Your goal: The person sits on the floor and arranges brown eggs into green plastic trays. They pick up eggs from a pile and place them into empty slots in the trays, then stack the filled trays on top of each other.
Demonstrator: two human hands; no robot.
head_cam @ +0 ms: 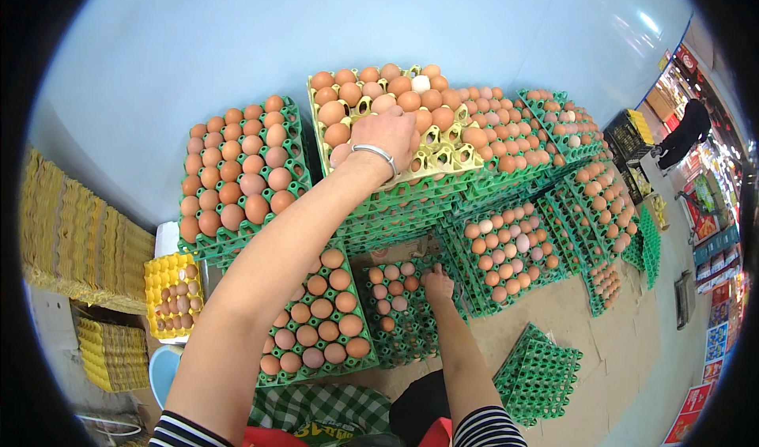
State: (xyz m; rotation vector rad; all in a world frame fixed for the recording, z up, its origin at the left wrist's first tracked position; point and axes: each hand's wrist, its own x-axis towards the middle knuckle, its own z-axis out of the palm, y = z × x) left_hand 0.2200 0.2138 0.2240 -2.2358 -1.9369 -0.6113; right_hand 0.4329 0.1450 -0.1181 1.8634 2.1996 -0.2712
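My left hand [388,130], with a silver bangle at the wrist, reaches over a pale yellow egg tray [450,157] on top of a stack of green trays. Brown eggs [409,100] and one white egg [420,83] sit around its fingers, and several cups are bare. The fingertips point away, so whether an egg is in them is hidden. Lower down, my right hand [439,282] is at the far right part of a partly filled green plastic egg tray [409,340]. Its fingertips are close to the cups; what they hold is not clear.
Full green trays of eggs stand at left [237,168], below it [320,322] and at right [513,251]. Empty green trays [542,376] lie on the floor. Tall yellow tray stacks [77,227] and a blue bucket [164,370] are at left. A person [688,133] bends in the background.
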